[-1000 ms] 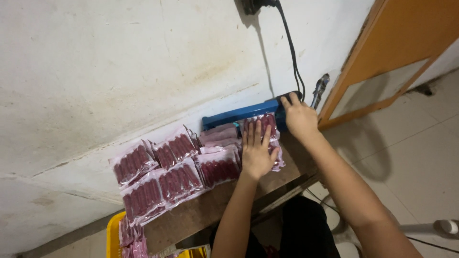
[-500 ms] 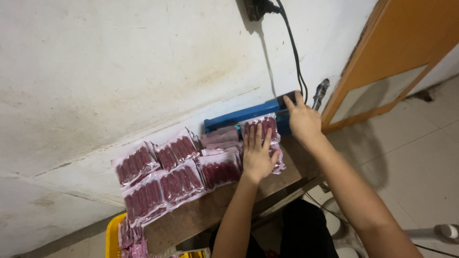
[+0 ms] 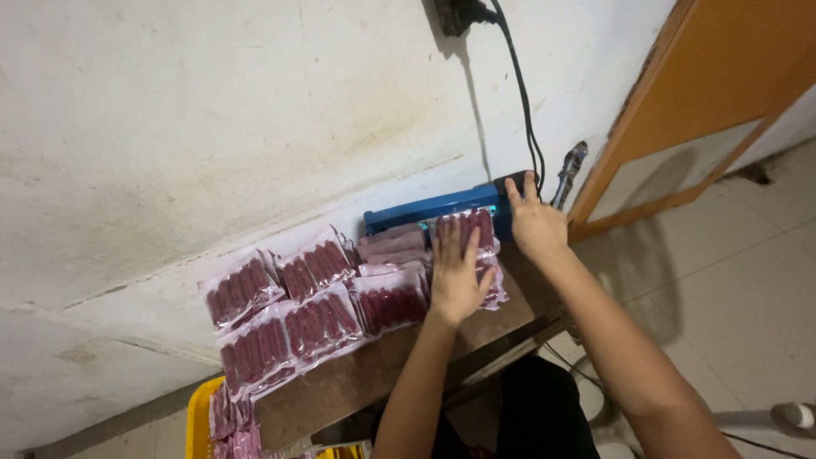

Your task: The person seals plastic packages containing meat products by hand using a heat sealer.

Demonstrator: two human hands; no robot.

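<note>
My left hand lies flat, fingers spread, on a clear packet of red sausages whose top edge is under the bar of a blue heat sealer. My right hand presses down on the right end of that sealer's bar. The sealer sits against the wall at the back of a small wooden table. Several sealed sausage packets lie spread over the table to the left of my hands.
A black cable runs from a wall plug down to the sealer. A yellow crate with more packets stands below the table's left end. An orange door frame is to the right, over a tiled floor.
Both hands hold nearly the same positions; the view has shifted slightly, and my right hand sits a little further onto the sealer's end.
</note>
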